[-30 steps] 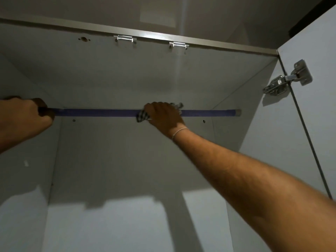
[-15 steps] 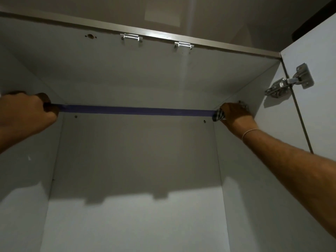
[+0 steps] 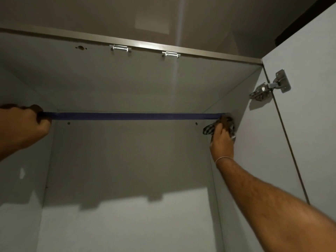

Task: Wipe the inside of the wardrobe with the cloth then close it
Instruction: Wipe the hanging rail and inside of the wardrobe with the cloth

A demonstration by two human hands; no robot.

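I look up into an open white wardrobe [image 3: 127, 160] with a blue hanging rail [image 3: 131, 116] running across it near the top. My left hand [image 3: 23, 128] grips the rail's left end by the left wall. My right hand [image 3: 221, 139] holds a black-and-white checked cloth [image 3: 209, 129] bunched against the right inner wall, just below the rail's right end. Part of the cloth is hidden behind my fingers.
The wardrobe door [image 3: 309, 124] stands open at the right on a metal hinge [image 3: 269, 88]. Two small metal brackets [image 3: 120, 48] sit under the top front edge. The back panel and lower walls are bare.
My right hand slid the cloth along the rail from its middle to the right end, then dropped off the rail onto the right wall. My left hand stayed on the rail.
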